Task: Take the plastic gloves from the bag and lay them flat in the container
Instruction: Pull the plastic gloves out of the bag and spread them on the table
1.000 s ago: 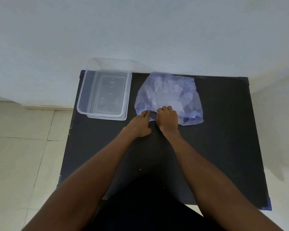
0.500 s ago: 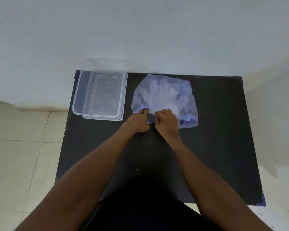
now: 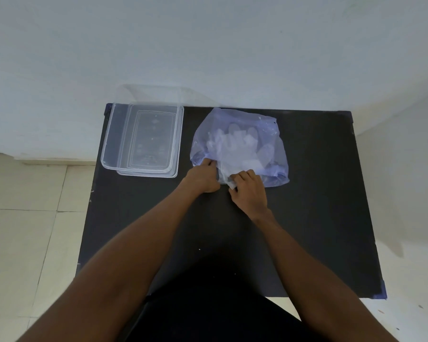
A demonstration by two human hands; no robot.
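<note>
A thin bluish plastic bag lies on the black table, at the far middle. Clear plastic gloves show through it as a pale bundle. My left hand pinches the bag's near left edge at its mouth. My right hand is closed on the whitish glove plastic that sticks out of the mouth. A clear rectangular container stands at the table's far left corner with nothing in it.
A white wall runs just behind the table's far edge. Pale floor tiles lie to the left and a white floor to the right. My dark lap is against the table's near edge.
My right hand has drawn back toward me a little, pulling glove plastic out of the bag's mouth. My left hand has stayed on the bag's edge.
</note>
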